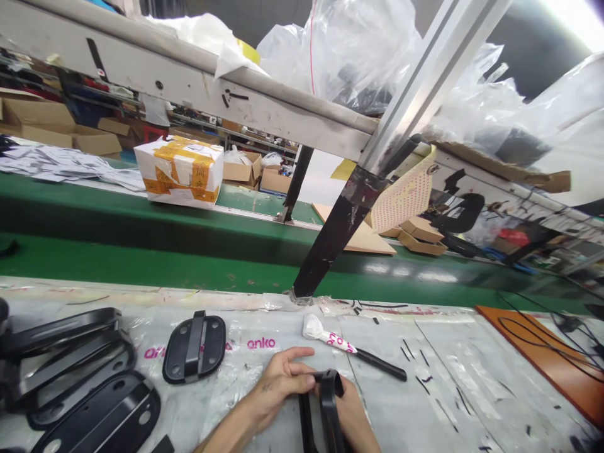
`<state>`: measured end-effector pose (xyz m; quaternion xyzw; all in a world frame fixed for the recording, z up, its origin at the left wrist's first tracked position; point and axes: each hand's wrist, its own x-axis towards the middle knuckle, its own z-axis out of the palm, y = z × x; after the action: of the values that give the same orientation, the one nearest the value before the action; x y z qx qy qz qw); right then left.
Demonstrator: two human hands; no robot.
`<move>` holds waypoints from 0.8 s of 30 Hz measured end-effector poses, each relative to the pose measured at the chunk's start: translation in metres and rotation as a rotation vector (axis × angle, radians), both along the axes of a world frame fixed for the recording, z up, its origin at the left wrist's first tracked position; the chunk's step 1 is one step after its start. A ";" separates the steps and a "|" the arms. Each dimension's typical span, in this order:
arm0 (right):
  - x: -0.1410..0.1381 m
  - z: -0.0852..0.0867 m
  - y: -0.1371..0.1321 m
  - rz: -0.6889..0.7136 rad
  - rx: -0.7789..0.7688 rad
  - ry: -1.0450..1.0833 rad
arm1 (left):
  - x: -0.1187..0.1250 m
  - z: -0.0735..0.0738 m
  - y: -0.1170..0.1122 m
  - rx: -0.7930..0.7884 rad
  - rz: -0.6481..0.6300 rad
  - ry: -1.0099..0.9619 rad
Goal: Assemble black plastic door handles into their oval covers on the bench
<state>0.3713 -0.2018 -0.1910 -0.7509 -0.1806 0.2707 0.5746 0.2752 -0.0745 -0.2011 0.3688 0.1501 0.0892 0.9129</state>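
Note:
A black plastic part with a raised strap-like handle (329,409) is held upright between my two hands at the front edge of the view. My left hand (282,382) pinches its top end between thumb and fingers. From the other side my right hand (352,409) grips the same part, its fingers mostly hidden behind it. A similar black oval plate with a handle (194,347) lies to the left. Beyond my hands rests a black-handled hammer (381,363), its head wrapped in white material with pink print.
More black handled plates (101,415) are piled at the left. Scattered black strips (427,379) lie on the right, near an orange-brown board (542,358) with cables. A slanted black-wrapped post (325,245) rises behind the table, before a green conveyor (141,258) carrying a taped box (182,171).

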 end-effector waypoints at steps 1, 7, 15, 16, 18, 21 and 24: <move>0.000 -0.001 0.001 -0.009 0.006 -0.005 | 0.000 0.001 0.000 0.005 0.000 0.000; -0.007 -0.018 -0.003 -0.127 0.039 -0.092 | 0.009 -0.008 -0.004 0.342 0.063 0.105; -0.015 -0.045 -0.025 -0.270 0.146 -0.121 | 0.007 -0.008 -0.010 0.765 0.138 0.201; -0.014 -0.048 -0.026 -0.262 0.167 -0.105 | 0.006 -0.008 -0.009 0.749 0.121 0.173; -0.012 -0.053 -0.028 -0.245 0.205 -0.075 | 0.004 -0.009 -0.007 0.691 0.084 0.124; -0.012 -0.056 -0.027 -0.246 0.240 -0.048 | 0.005 -0.014 -0.005 0.582 0.060 0.106; -0.014 -0.054 -0.025 -0.274 0.259 -0.033 | 0.009 -0.015 -0.004 0.468 0.059 0.124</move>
<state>0.3572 -0.2267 -0.2454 -0.6926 -0.1196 0.1520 0.6949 0.2844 -0.0783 -0.2165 0.5705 0.1920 0.1255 0.7886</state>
